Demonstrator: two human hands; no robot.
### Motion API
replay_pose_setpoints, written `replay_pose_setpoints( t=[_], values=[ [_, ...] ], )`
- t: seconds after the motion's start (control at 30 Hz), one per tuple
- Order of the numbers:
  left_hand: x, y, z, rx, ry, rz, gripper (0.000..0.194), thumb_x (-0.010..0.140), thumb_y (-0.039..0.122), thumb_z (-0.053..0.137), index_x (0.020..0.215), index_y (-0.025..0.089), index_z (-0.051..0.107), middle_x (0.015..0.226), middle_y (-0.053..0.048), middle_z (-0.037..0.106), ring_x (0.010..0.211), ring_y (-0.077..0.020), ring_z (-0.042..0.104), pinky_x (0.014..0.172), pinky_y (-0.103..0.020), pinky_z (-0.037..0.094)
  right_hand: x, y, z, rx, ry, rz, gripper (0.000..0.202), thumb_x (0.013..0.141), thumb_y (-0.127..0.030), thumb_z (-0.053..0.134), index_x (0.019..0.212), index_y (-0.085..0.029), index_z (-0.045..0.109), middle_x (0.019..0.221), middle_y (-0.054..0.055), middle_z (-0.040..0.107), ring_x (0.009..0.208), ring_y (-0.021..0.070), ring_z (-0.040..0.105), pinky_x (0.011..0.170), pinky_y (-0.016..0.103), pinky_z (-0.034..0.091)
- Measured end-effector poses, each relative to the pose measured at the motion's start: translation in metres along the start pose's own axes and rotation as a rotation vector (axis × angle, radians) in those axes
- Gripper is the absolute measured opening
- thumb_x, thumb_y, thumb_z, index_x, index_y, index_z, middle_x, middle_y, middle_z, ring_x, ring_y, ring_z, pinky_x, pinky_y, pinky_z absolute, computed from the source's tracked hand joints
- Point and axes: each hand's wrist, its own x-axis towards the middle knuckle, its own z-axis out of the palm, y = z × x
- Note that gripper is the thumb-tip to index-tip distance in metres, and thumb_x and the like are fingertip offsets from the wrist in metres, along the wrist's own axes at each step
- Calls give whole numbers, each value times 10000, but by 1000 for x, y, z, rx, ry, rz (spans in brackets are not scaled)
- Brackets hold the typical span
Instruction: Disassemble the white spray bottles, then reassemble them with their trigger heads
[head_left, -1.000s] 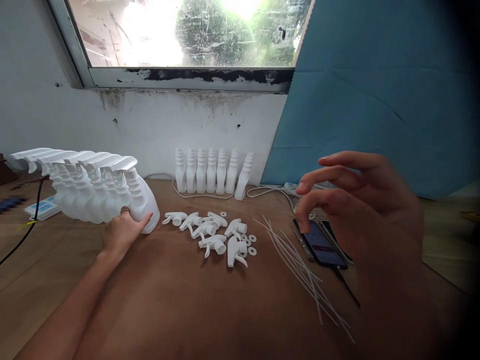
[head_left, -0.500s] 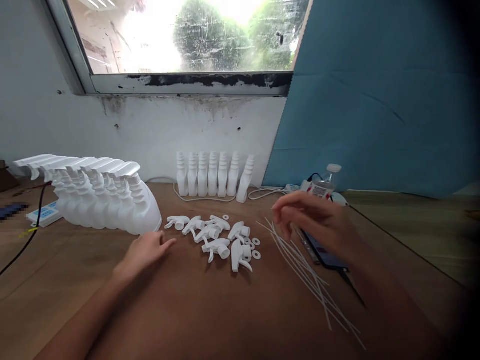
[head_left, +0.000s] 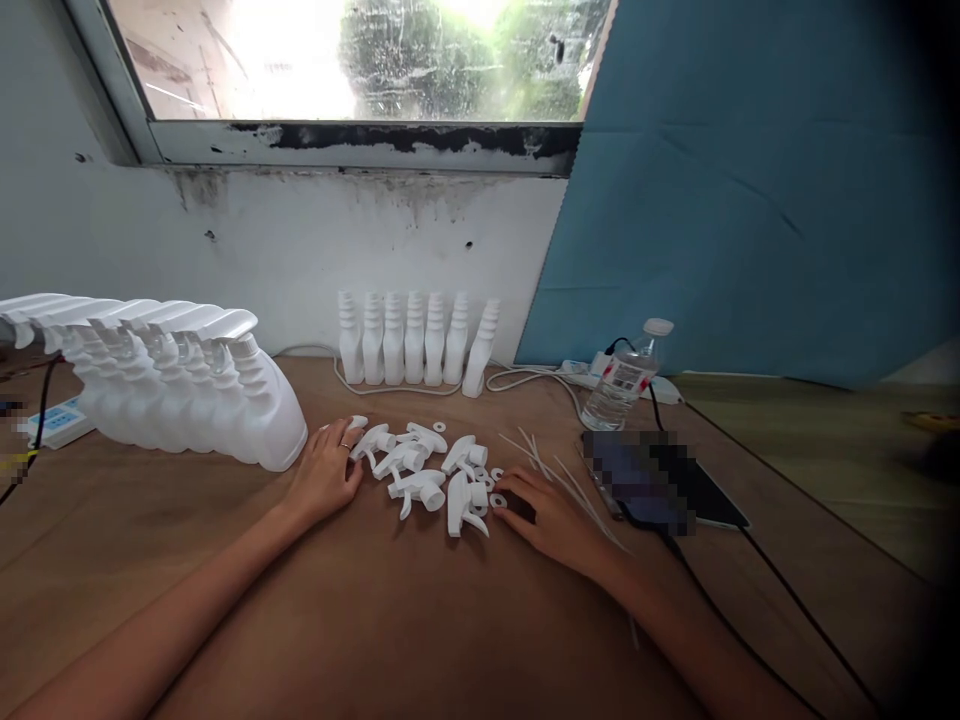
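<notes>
My left hand [head_left: 326, 468] lies over the leftmost white trigger sprayer head [head_left: 359, 422], its fingers curled round it and hiding most of it. Several more trigger sprayer heads [head_left: 417, 487] are heaped between my hands. My right hand [head_left: 546, 515] reaches in from the other side, thumb and forefinger apart. A small white ring washer [head_left: 498, 500] sits between those fingertips, beside other washers. Thin white tubes [head_left: 574, 485] run partly beneath my right hand and forearm.
White bottles [head_left: 270, 415] stand in a close row at the left. Slim white bottles [head_left: 414, 340] line the wall. On the right are a clear water bottle [head_left: 619, 390], a phone [head_left: 626, 475] and black cables [head_left: 697, 575]. A white power strip [head_left: 64, 422] lies far left.
My right hand has come down and left from above the tubes to the washers. My left hand has moved onto the leftmost sprayer head. The view has shifted slightly.
</notes>
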Motion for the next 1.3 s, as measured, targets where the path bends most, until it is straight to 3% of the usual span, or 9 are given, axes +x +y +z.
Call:
replay_pose_setpoints(
  t=[0.23,0.4,0.57,0.73,0.93,1.07,1.13,1.2,1.3],
  values=[
    [-12,0,-13,108,-8,-20,382,920,391,479,1220,171,568,1331,-160,518,1142,-338,493,903,-475,436,-2,2,4,-44,-18,29,138,955,-264,486,1014,-206,596,1041,76,608,942,207,595,858,368,493],
    [-8,-7,-9,91,52,-48,433,938,328,438,1332,154,482,1376,-153,477,1259,-334,413,1024,-483,377,-1,0,3,-60,-27,23,138,949,-252,485,1018,-210,597,1025,76,614,931,209,599,841,358,495],
    [-7,-12,-5,-13,-90,-64,491,966,385,381,1412,179,400,1498,-139,365,1307,-310,419,1054,-477,387,0,0,4,-78,-33,15,144,951,-242,480,1021,-205,599,1020,79,614,926,208,595,833,356,494],
    [-9,-8,-6,1,-69,-66,361,938,393,439,1169,150,574,1423,-167,438,1187,-330,516,996,-487,439,0,-2,3,-96,-29,-8,165,960,-251,466,1023,-194,607,1015,87,620,925,214,599,822,368,499],
    [-9,-5,-13,-74,38,-125,237,923,351,434,1006,165,555,1296,-158,492,1154,-316,529,947,-440,477,-1,0,6,-82,49,-25,182,957,-249,464,958,-199,640,961,78,651,865,201,633,795,350,521],
    [-14,11,-33,-352,190,-109,193,956,303,345,911,179,487,1155,-119,525,1052,-232,559,923,-358,462,-1,2,9,-61,128,-8,221,967,-269,445,893,-206,643,876,62,674,779,187,654,736,317,533],
    [-21,28,-41,-547,203,-63,203,969,285,315,866,186,460,1084,-97,538,1004,-199,560,916,-331,447,-1,1,9,-84,181,10,219,968,-264,448,874,-197,635,849,60,678,750,184,657,717,310,530],
    [-32,48,-44,-726,112,-42,204,973,303,341,857,186,461,1062,-87,548,988,-188,558,890,-311,448,-3,-3,9,-123,261,-24,188,964,-234,462,887,-188,627,831,57,680,721,173,653,696,299,519],
    [-47,77,-42,-922,-123,31,172,927,333,496,853,183,453,1060,-82,558,950,-178,562,848,-289,453,-7,-18,8,-149,395,-183,109,933,-144,515,972,-175,612,796,46,675,683,153,633,662,280,497]
  ],
)
